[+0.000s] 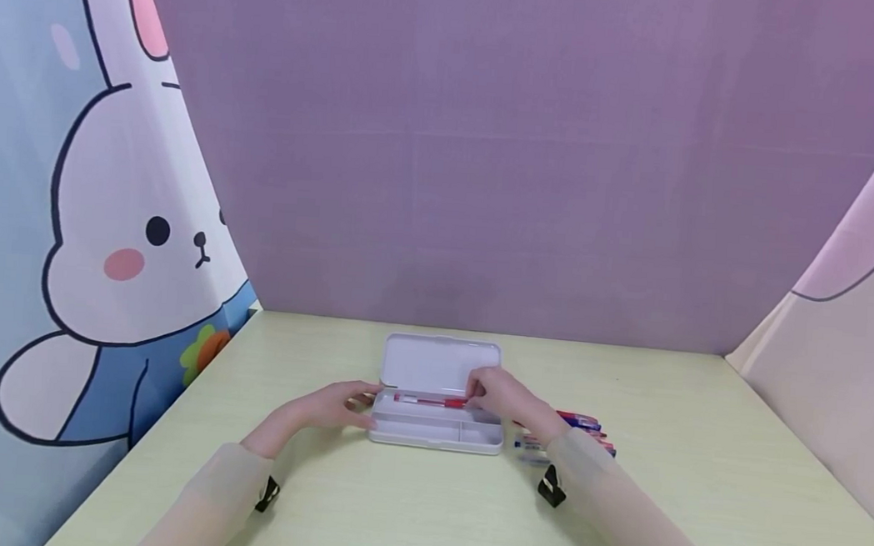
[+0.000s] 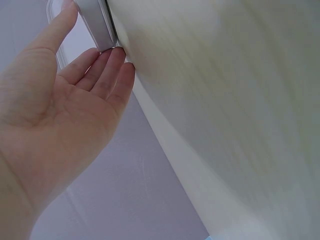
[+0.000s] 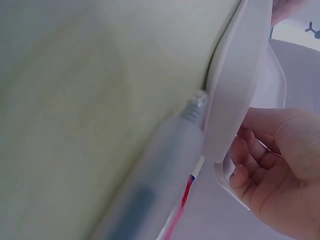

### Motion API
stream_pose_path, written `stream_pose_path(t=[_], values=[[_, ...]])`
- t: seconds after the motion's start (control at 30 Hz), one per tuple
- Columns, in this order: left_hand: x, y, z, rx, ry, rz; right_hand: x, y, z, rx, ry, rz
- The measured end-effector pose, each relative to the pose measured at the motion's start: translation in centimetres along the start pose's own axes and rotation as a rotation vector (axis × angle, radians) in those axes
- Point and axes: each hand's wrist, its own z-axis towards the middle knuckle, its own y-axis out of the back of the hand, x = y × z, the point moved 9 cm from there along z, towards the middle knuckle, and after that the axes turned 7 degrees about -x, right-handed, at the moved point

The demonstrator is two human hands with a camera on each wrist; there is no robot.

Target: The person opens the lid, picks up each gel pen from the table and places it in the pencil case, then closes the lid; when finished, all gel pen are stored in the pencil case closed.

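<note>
A white pencil case [image 1: 415,443] lies on the table with its lid [image 1: 439,361] raised at the back. In its long rear compartment is a red pen [image 1: 429,401] with a clear barrel. My right hand [image 1: 493,391] reaches in over the case's right end and pinches the pen's red end. In the right wrist view its fingers [image 3: 250,172] curl behind the case wall, which hides the fingertips' hold. My left hand [image 2: 75,100] touches the left end of the case, fingers extended at its rear corner and thumb nearer the front.
Several pens [image 1: 581,421] with red and blue parts lie on the table right of the case, partly under my right forearm. One translucent pen [image 3: 165,170] looms blurred in the right wrist view. A purple cloth [image 1: 487,184] hangs behind the pale table [image 1: 422,514].
</note>
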Motion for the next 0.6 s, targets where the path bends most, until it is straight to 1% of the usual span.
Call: stream_pose_path(t=[0.2, 0.4, 0.53, 0.6], values=[[0.2, 0.1, 0.0, 0.0, -0.002, 0.003, -0.1, 0.4, 0.0, -0.001, 0.031, -0.008], [0.8, -0.1, 0.0, 0.006, 0.008, -0.015, -0.1, 1.1, -0.3, 0.013, 0.062, 0.034], [0.9, 0.0, 0.1, 0.006, -0.002, -0.01, -0.1, 1.8, -0.6, 0.003, 0.083, 0.044], [0.9, 0.0, 0.2, 0.004, -0.01, -0.008, 0.1, 2.3, -0.8, -0.014, 0.11, 0.049]])
